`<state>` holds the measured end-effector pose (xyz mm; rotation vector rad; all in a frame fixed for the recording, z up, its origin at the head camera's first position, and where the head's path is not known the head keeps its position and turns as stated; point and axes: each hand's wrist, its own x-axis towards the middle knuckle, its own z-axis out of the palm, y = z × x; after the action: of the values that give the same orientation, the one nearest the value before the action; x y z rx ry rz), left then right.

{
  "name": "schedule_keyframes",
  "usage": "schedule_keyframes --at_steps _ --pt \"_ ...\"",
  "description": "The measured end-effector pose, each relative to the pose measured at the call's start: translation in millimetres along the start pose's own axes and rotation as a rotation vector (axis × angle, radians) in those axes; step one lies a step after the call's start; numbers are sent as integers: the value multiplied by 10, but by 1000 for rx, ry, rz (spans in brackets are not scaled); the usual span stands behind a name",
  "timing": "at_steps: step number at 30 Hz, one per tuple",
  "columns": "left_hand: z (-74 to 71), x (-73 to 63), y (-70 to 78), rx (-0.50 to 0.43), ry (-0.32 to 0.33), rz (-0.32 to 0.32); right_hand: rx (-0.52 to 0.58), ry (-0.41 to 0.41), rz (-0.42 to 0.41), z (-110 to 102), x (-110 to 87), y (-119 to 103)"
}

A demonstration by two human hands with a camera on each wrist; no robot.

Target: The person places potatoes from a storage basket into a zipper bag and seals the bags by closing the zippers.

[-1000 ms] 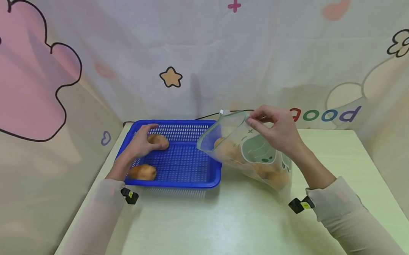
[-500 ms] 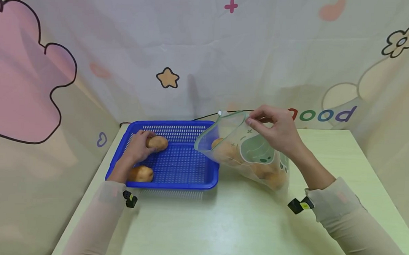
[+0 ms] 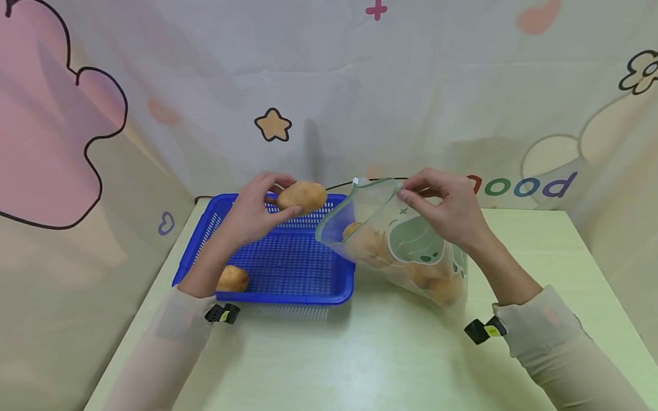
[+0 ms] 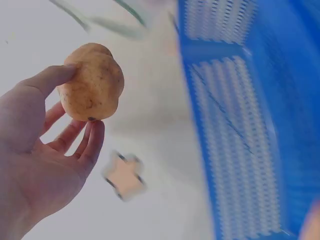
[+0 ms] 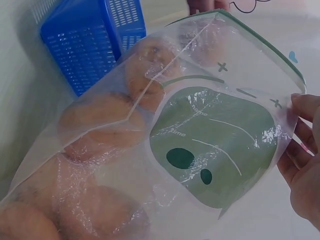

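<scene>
Between thumb and fingers, my left hand (image 3: pixel 256 209) holds a potato (image 3: pixel 303 197) above the back of the blue basket (image 3: pixel 343 292). The left wrist view shows that potato (image 4: pixel 92 82) clearly, lumpy and light brown. A second potato (image 3: pixel 233 279) lies in the basket's near left corner, partly behind my forearm. To the right, my right hand (image 3: pixel 445 204) pinches the top edge of a clear zip bag (image 3: pixel 381 208) with a green print. The bag's mouth gapes toward the basket, and several potatoes (image 5: pixel 102 127) show through its side in the right wrist view.
Basket and bag stand side by side on a pale table (image 3: pixel 322 364). A printed curtain (image 3: pixel 334 95) hangs right behind them. A dark cord (image 3: pixel 338 185) runs along the table's back edge.
My left hand has closed around the potato at the basket's back left, then lifted it up and to the right toward the bag's mouth. The right hand keeps its hold on the bag.
</scene>
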<state>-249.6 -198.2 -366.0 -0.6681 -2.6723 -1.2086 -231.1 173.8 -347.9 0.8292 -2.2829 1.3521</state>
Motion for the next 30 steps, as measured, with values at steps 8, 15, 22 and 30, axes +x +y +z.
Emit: schedule_keyframes --at_steps 8,15,22,30 --pt "234 91 626 -34 -89 126 -18 16 -18 7 20 -11" --pt "551 198 739 -72 -135 99 1 26 -18 36 19 -12" --pt "666 203 694 -179 -136 -10 -4 26 -31 53 24 -4" --pt "426 32 387 -161 -132 -23 -13 24 -38 47 26 0"
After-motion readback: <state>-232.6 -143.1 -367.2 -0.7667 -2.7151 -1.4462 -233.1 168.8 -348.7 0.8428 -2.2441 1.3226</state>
